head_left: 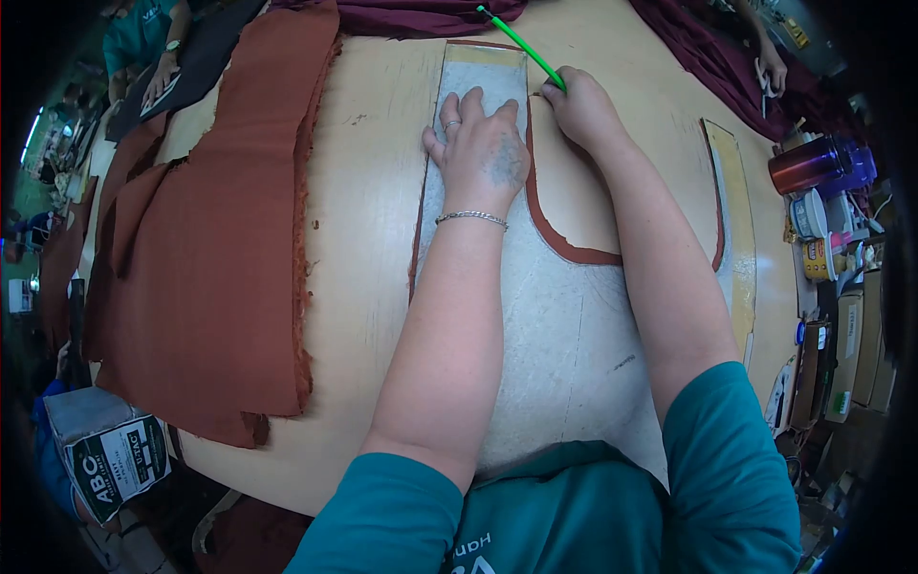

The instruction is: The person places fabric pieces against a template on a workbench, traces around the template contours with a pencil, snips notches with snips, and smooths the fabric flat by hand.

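Note:
A grey pattern template (545, 325) lies on rust-brown fabric (564, 251), which shows as a narrow border along the template's curved edge. My left hand (480, 153) rests on the template's upper arm with its fingers spread. Just right of that arm, my right hand (585, 107) is closed around a bright green pencil (524, 48), whose dark end points up and left. The lower part of the template is hidden by my forearms and body.
Rust-brown fabric (215, 258) lies on the table (359, 191) at the left. Maroon fabric (693, 57) crosses the top. Co-workers' hands show at both upper corners, one near scissors (765, 84). A tumbler (805, 165) and tubs stand at the right edge.

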`<state>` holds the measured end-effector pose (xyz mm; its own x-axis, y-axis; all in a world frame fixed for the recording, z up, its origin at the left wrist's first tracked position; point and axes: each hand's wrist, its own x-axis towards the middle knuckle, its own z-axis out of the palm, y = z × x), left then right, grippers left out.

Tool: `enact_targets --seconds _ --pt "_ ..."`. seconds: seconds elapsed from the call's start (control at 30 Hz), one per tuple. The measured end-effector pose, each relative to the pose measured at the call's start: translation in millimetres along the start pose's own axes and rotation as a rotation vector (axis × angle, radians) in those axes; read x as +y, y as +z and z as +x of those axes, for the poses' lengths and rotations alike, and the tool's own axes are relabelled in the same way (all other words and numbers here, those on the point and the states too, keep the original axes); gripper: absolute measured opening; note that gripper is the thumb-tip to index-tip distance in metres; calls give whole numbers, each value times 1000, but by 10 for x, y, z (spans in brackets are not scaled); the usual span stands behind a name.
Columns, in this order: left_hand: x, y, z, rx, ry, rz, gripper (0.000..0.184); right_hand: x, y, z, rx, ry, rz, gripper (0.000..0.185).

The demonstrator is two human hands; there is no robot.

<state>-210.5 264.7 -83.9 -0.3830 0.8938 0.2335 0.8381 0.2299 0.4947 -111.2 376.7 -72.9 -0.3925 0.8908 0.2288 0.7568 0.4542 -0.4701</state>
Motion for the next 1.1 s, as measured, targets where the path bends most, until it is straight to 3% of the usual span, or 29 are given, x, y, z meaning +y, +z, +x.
enact_targets --seconds 0.33,0.47,0.67,0.73,0.8,0.9,1.1 --pt "11 -5 -11 37 32 -55 33 -23 21 -46 1 -61 14 20" --pt "-7 4 -15 47 45 -41 33 -14 -132 -153 -27 13 77 22" --pt "-122 79 20 96 78 56 32 467 -785 -1097 -25 -14 53 18" --pt "-70 69 21 118 93 182 31 689 -920 -1415 -54 -187 -45 19" --pt "-123 92 24 115 144 176 30 774 -1013 -1624 -53 -197 -25 21" --pt "10 19 -18 86 120 194 28 859 -1266 -1847 18 -136 51 29" --pt "5 -43 10 61 146 223 26 2011 -2138 -2716 509 485 -182 28"
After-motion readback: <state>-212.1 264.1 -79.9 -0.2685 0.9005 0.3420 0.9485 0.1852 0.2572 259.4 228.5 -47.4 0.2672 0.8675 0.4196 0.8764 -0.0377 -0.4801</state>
